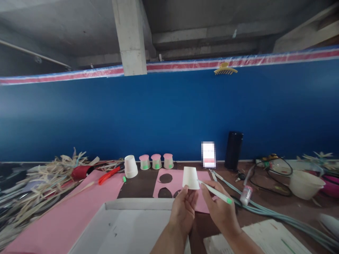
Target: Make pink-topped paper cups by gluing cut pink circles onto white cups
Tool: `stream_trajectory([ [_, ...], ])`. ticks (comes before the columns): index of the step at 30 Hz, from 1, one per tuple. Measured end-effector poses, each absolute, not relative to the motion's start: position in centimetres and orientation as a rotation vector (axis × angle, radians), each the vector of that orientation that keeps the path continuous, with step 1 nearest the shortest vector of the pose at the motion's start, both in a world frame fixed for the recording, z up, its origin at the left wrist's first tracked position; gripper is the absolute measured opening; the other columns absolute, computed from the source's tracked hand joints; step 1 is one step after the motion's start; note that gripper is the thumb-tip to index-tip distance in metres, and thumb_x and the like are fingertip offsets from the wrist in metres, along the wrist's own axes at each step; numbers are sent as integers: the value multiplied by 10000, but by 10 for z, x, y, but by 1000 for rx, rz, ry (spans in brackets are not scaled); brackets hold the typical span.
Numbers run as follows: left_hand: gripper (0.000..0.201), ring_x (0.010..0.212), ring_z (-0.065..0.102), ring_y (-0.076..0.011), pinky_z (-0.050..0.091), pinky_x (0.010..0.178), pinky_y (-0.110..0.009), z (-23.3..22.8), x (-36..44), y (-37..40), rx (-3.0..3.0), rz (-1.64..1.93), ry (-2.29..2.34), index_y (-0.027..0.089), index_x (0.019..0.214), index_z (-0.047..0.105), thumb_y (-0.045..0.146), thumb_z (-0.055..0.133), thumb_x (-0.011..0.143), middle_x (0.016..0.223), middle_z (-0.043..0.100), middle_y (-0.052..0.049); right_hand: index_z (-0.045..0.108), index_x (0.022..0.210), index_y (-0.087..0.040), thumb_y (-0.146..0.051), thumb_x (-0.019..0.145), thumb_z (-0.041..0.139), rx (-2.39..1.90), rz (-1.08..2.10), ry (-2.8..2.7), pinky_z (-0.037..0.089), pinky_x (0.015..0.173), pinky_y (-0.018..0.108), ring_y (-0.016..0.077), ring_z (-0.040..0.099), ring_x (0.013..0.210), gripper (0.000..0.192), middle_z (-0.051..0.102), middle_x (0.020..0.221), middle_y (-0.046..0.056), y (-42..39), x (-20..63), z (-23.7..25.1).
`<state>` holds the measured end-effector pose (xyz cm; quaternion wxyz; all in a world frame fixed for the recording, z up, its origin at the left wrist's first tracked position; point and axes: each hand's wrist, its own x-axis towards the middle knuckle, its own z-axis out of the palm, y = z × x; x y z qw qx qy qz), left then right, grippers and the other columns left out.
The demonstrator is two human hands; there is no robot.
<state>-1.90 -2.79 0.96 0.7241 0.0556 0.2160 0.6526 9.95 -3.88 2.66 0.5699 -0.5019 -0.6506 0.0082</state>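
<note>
My left hand grips a white paper cup, turned upside down with its wide rim at the bottom. In my right hand is a white marker pen with a green end, its tip at the cup's right side near the rim. Beneath the hands lies a pink sheet with round holes cut in it. Three upturned cups with pink round tops and green marks stand behind. Left of them are a stack of white cups and a small green cap.
A white box lid lies in front. Red-handled scissors rest on another pink sheet, beside a heap of pale strips. A black bottle, pale blue cords and a white bowl are on the right.
</note>
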Motion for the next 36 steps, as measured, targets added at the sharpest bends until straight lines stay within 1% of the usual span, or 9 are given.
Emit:
stream_trajectory([
  [5, 7, 813, 684, -179, 548, 840, -305, 9, -20, -28, 132, 1435, 472, 88, 785, 618, 90, 624, 781, 829, 706, -128, 618, 904, -193, -378, 859, 520, -1171, 2, -1539, 510, 634, 261, 180, 640, 703, 214, 686, 821, 57, -38, 98, 26],
  [9, 5, 814, 685, -180, 542, 853, -309, 9, -20, -28, 136, 1428, 465, 87, 776, 621, 87, 620, 781, 835, 708, -130, 623, 905, -194, -380, 861, 511, -1172, -30, -1558, 514, 662, 266, 186, 650, 740, 221, 692, 840, 62, -38, 98, 28],
  [15, 6, 817, 686, -180, 548, 839, -292, 13, -19, -30, 148, 1413, 470, 88, 779, 625, 94, 625, 779, 838, 710, -129, 623, 913, -201, -380, 862, 505, -1179, -39, -1562, 516, 632, 252, 181, 654, 730, 220, 696, 839, 56, -38, 97, 27],
  [23, 17, 822, 684, -176, 536, 866, -305, 10, -19, -29, 159, 1404, 450, 92, 782, 628, 97, 639, 770, 833, 713, -119, 623, 901, -206, -380, 857, 518, -1188, -21, -1556, 508, 671, 262, 178, 641, 728, 208, 687, 840, 47, -37, 98, 27],
  [36, 15, 826, 683, -172, 548, 834, -286, 11, -22, -29, 159, 1410, 464, 98, 789, 629, 111, 631, 783, 840, 713, -116, 619, 870, -207, -393, 856, 510, -1221, -15, -1589, 496, 628, 262, 177, 632, 682, 217, 685, 800, 50, -38, 98, 25],
])
